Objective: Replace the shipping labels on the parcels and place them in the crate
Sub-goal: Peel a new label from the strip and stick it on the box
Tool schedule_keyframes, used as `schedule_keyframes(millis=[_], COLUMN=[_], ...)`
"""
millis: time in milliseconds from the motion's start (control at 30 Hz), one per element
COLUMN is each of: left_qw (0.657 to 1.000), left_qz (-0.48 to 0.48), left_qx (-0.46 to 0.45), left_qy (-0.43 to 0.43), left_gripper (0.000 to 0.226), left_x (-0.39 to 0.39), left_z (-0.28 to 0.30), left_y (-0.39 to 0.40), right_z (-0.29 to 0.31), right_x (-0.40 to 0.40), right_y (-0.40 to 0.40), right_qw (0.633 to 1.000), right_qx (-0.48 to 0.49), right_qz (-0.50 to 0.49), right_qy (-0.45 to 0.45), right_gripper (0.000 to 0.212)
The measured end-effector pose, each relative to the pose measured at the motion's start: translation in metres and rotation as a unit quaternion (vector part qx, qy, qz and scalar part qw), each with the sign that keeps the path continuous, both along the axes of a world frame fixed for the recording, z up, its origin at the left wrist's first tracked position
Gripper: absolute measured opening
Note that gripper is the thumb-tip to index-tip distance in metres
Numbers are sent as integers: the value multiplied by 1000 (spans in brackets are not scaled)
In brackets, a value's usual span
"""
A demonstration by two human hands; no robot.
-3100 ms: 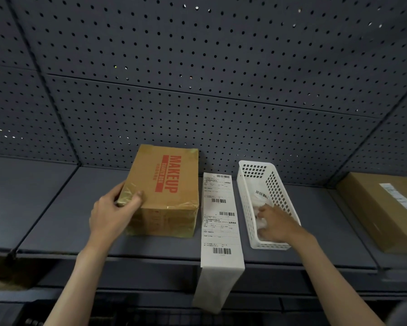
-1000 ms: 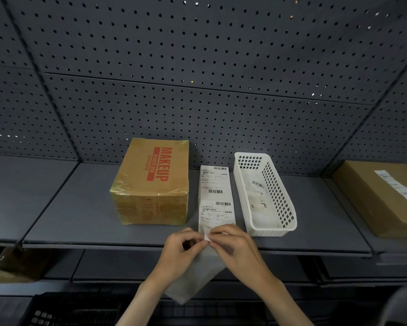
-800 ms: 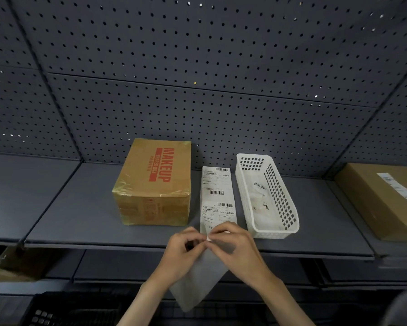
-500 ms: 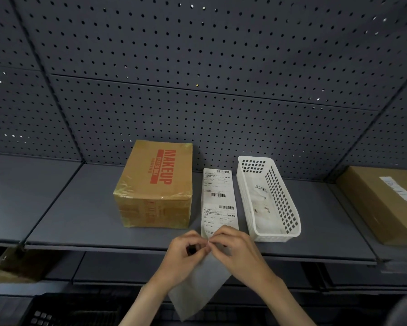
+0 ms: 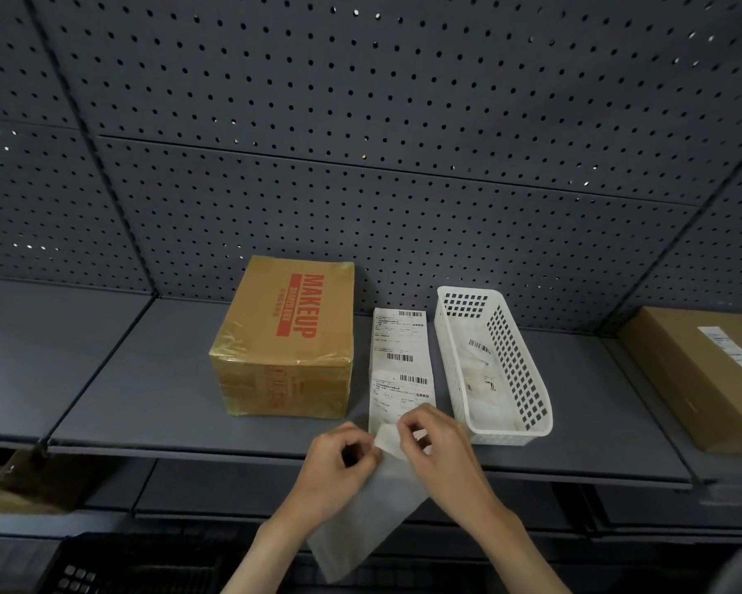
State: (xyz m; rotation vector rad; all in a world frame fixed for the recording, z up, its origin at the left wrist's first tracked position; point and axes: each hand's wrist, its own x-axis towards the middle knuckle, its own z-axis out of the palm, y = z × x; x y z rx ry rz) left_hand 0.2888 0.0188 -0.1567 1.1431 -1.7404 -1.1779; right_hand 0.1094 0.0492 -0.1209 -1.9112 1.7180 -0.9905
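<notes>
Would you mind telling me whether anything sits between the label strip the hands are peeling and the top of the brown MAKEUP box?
Nothing visible does. The left hand and right hand pinch the white label strip at the grey shelf edge; the brown taped cardboard MAKEUP box stands just left of it, its top bare.

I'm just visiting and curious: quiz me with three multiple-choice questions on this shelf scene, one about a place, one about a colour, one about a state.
1. The label strip lies:
A. between the MAKEUP box and the white basket
B. inside the basket
C. on top of the box

2. The box's lettering is:
A. blue
B. red
C. green

3. The left hand and right hand:
A. rest flat
B. lift the box
C. pinch the strip's near end

Answers: 1 A, it sits flat between them; 2 B, red print on brown; 3 C, fingertips meet on the paper.
</notes>
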Motion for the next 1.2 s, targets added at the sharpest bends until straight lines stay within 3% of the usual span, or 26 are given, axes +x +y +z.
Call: schedule_keyframes(millis=[533, 767, 1200], left_qw=[990, 987, 979], left_qz=[40, 58, 74], left_qx=[70, 91, 95], left_qy=[-114, -121, -167], left_gripper=[18, 38, 18], left_x=[3, 0, -4], left_z=[14, 21, 15], left_y=[-2, -1, -5], right_z=[62, 92, 134], right_x=[-37, -66, -103], right_y=[-16, -29, -38], right_qw=[986, 977, 963], right_qx=[5, -7, -66], right_qz=[-152, -196, -247], right_qy=[-70, -85, -89], right_gripper=[18, 16, 10])
